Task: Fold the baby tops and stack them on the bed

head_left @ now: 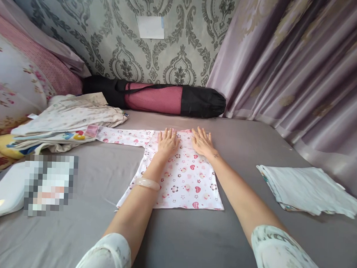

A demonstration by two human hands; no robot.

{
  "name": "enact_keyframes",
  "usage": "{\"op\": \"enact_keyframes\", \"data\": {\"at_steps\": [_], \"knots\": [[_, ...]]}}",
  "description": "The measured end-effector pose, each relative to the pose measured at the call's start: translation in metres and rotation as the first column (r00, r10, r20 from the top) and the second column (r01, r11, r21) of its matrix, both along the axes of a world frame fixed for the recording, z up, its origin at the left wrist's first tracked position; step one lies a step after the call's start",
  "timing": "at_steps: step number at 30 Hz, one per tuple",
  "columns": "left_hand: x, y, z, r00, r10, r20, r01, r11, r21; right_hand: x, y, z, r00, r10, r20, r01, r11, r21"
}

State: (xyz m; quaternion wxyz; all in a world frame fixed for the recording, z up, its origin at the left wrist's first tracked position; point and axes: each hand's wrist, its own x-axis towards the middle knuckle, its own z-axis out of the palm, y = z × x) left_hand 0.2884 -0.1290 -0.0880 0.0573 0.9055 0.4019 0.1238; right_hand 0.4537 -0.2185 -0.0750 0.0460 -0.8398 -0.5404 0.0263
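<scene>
A small white long-sleeved shirt (179, 181) with pink hearts and flowers lies flat in front of me. One sleeve stretches out to the left and ends in a pink cuff; on the right side no sleeve sticks out. My left hand (168, 142) rests flat on the upper part of the shirt, fingers spread. Near the shirt's upper right corner, my right hand (203, 142) also lies flat with its fingers apart. Between the hands a bit of pink trim shows at the top edge.
Crumpled clothes (76, 114) lie at the left, touching the sleeve cuff. A folded pale cloth stack (308, 189) lies at the right. Behind stands a black and pink mesh bag (153, 98) along the wall. A white object (12, 187) sits at the left on the grey sheet (104, 233).
</scene>
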Motion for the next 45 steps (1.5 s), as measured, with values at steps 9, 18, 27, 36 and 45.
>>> {"op": "enact_keyframes", "data": {"at_steps": [9,18,27,36,45], "knots": [[-0.002,-0.001,-0.003,0.997,-0.036,-0.075,0.028,0.994,-0.104,0.001,0.004,-0.01,0.997,-0.027,-0.071,0.023,0.998,-0.059],[-0.018,0.011,0.037,0.997,0.061,0.044,-0.049,0.969,-0.242,-0.017,0.017,-0.006,0.999,0.011,-0.048,-0.012,1.0,-0.013],[-0.061,0.03,0.069,0.954,0.21,0.214,-0.117,0.918,-0.378,-0.018,0.024,0.001,0.996,-0.025,-0.091,0.014,0.994,-0.113],[-0.104,0.053,0.055,0.823,0.451,0.346,-0.242,0.828,-0.506,-0.074,0.063,-0.005,0.993,0.041,-0.108,-0.046,0.998,-0.041],[-0.085,0.061,0.047,0.876,0.461,0.139,-0.355,0.813,-0.462,-0.078,0.068,-0.004,0.997,0.01,-0.079,-0.016,0.997,-0.073]]}}
